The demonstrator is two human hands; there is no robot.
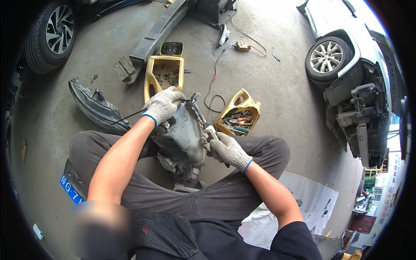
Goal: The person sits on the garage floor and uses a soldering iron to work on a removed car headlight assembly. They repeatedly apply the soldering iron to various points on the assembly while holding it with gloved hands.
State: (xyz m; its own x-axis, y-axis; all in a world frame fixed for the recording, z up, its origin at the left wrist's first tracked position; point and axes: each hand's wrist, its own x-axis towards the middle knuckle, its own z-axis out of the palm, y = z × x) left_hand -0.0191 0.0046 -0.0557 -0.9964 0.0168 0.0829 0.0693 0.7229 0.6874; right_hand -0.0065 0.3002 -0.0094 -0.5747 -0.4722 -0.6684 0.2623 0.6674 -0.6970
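Note:
A dark grey moulded car part (177,132), like a headlight housing, rests between my legs. My left hand (164,105), in a pale knitted glove with a blue cuff, lies over its upper left side. A thin black rod (130,116) passes through the closed fingers, one end reaching the housing's top edge. My right hand (229,150), gloved alike, is closed at the housing's right side around a tool with a light grey block-shaped part (211,131). Its exact kind is unclear, as the fingers cover the handle.
Cut-open yellow jugs hold scraps (167,71) and hand tools (238,121). A curved dark car part (97,106) lies left. A cable (215,74) runs from a yellow socket block (242,46). A white car (346,56) stands right, a wheel (54,32) upper left, a metal beam (158,30) ahead.

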